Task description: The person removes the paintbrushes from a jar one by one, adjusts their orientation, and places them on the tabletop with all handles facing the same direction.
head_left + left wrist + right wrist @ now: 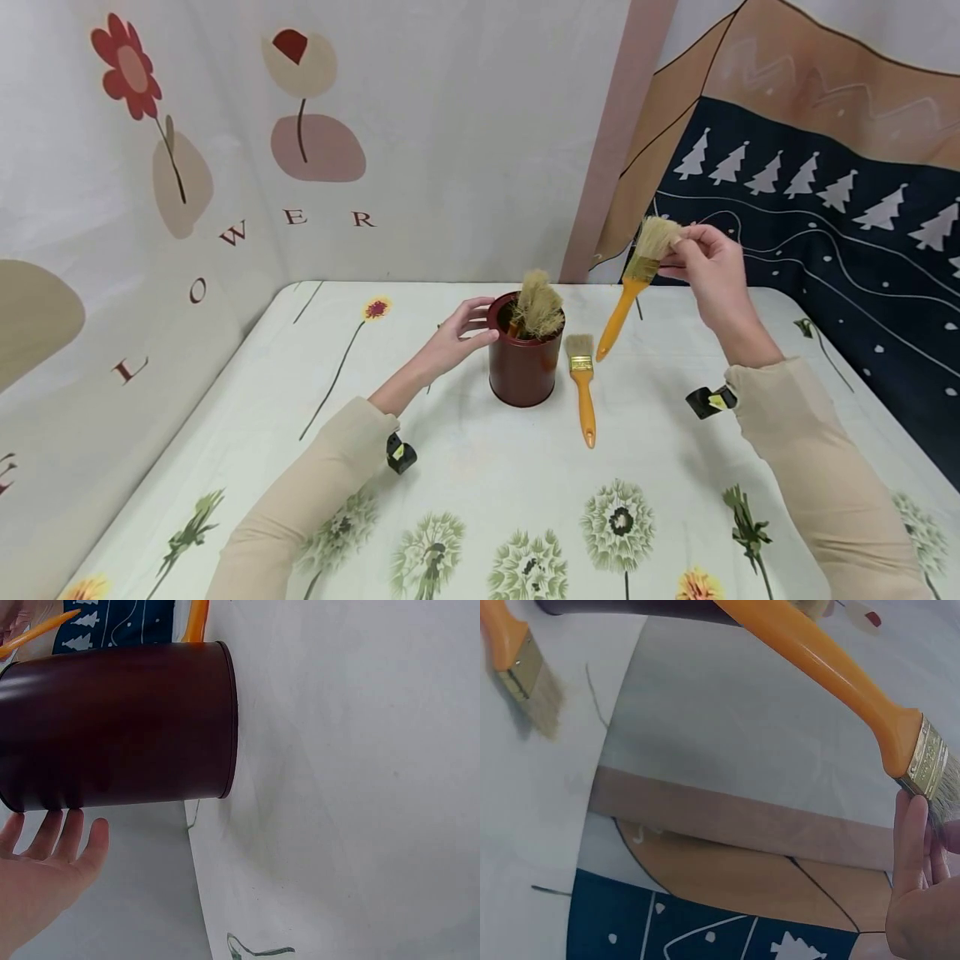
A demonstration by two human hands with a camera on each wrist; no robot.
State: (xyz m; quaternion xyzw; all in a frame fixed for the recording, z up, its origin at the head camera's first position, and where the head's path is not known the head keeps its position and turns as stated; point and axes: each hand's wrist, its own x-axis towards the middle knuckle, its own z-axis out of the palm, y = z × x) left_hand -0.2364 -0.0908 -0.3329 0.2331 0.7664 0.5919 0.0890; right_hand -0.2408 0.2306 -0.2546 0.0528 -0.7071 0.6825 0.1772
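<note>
A dark red can (pixel 521 371) stands upright on the table, with brush bristles (pixel 542 308) sticking out of its top. My left hand (pixel 457 337) is at the can's left side; in the left wrist view its fingers (pixel 70 836) are extended, fingertips right at the can wall. Up to the right of the can, my right hand (pixel 712 275) pinches a paintbrush (pixel 621 312) by its pale bristles, the orange handle slanting down to the left. The right wrist view shows fingertips at its gold ferrule (pixel 926 761). Another orange-handled paintbrush (pixel 584 400) lies on the table just right of the can.
A white cloth with printed flowers covers the table (pixel 457 467). Behind it hangs a pale curtain (pixel 465 150) with flower prints and letters. To the right hangs a dark blue cloth (pixel 847 258) with white trees. A small black device (pixel 711 402) sits by the right wrist.
</note>
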